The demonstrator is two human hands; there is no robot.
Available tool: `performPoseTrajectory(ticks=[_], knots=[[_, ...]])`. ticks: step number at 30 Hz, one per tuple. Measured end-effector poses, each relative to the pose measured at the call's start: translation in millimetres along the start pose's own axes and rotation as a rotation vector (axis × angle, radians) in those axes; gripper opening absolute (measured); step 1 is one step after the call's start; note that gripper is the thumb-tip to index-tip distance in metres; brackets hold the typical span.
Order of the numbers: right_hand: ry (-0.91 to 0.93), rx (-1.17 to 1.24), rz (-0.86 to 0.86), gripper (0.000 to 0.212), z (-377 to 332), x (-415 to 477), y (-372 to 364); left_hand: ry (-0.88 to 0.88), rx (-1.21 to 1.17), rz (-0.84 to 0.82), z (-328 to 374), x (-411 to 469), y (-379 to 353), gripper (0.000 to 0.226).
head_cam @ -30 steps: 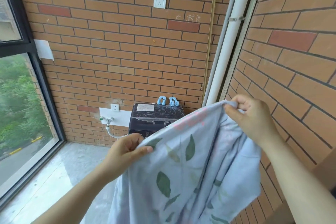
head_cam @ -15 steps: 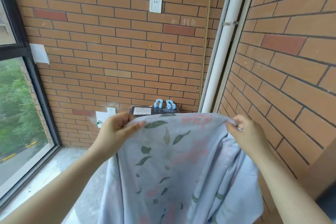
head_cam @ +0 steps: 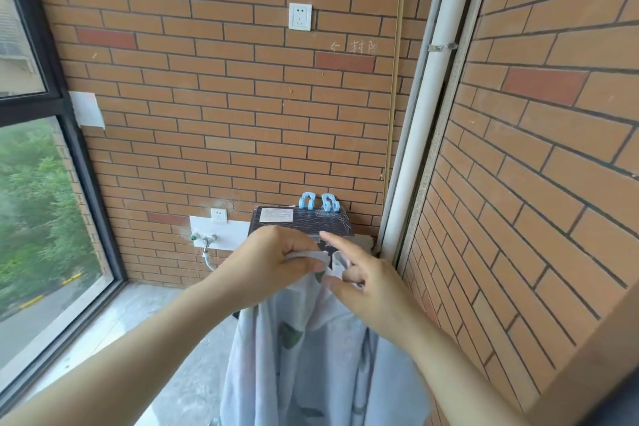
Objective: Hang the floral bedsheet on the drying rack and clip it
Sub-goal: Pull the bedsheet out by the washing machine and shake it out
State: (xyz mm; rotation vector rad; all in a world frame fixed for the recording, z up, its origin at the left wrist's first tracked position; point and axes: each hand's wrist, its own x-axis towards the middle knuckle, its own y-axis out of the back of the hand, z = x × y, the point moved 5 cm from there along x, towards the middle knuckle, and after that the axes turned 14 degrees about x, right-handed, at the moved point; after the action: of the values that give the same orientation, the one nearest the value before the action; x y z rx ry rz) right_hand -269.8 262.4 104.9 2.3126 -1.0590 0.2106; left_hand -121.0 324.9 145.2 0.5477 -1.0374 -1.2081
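Window point(head_cam: 41, 218) at 9 o'clock, tap point(head_cam: 204, 239) nearer centre. L hand point(head_cam: 273, 259), just below centre, has its fingers curled tight round the top edge of the floral bedsheet point(head_cam: 311, 356). Sheet hangs from both hands toward 6 o'clock. R hand point(head_cam: 366, 282) is just beside, at L's 3 o'clock: thumb + lower fingers pinch the edge, index sticks out straight. Blue clips point(head_cam: 318, 201) at 12 o'clock of the hands, on the dark appliance point(head_cam: 301, 223). Rack not in view. Prob. best: match edges evenly, hold hem off the floor, spread the edge flat before lifting, clips last.
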Motion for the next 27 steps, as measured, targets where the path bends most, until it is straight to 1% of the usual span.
performPoseTrajectory(ticks=[2, 5, 6, 7, 9, 11, 12, 16, 21, 24, 27], knots=[[0.013, 0.049, -0.042, 0.051, -2.8, 2.3, -8.0, 0.013, -0.014, -0.002, -0.6, -1.8, 0.1, 0.010], [0.030, 0.095, -0.047, 0.007, -3.7, 5.0, -12.3, 0.023, -0.003, 0.023, -3.8, -6.8, 1.0, 0.010], [0.040, 0.085, -0.042, 0.006, -2.8, 5.4, -11.9, 0.029, 0.013, 0.053, -5.9, -8.9, 2.4, 0.011], [0.058, 0.056, -0.037, 0.013, -3.0, 6.0, -11.5, 0.040, 0.026, 0.086, -8.5, -10.9, 4.1, 0.013], [0.088, -0.009, -0.005, 0.022, -3.9, 7.6, -7.7, 0.071, 0.022, 0.126, -13.8, -16.1, 4.9, 0.028], [0.108, -0.073, 0.024, 0.026, -6.5, 9.2, -1.1, 0.090, -0.021, 0.120, -18.4, -22.4, 0.1, 0.041], [0.112, -0.088, 0.043, 0.027, -7.3, 10.2, 4.1, 0.094, -0.059, 0.111, -21.2, -26.1, -3.5, 0.044], [0.079, -0.083, 0.153, 0.030, -2.7, 14.5, 37.3, 0.167, -0.192, 0.127, -37.5, -38.0, -13.1, 0.047], [0.068, -0.115, 0.257, 0.031, -1.7, 13.8, 64.4, 0.143, -0.094, 0.197, -31.9, -31.7, -11.4, 0.046], [0.087, -0.139, 0.344, 0.034, -8.0, 7.1, 73.8, 0.122, -0.107, 0.177, -39.3, -31.3, -21.4, 0.048], [0.100, -0.164, 0.390, 0.031, -13.8, -1.0, 81.8, 0.133, -0.132, 0.122, -47.8, -36.7, -35.5, 0.056]])
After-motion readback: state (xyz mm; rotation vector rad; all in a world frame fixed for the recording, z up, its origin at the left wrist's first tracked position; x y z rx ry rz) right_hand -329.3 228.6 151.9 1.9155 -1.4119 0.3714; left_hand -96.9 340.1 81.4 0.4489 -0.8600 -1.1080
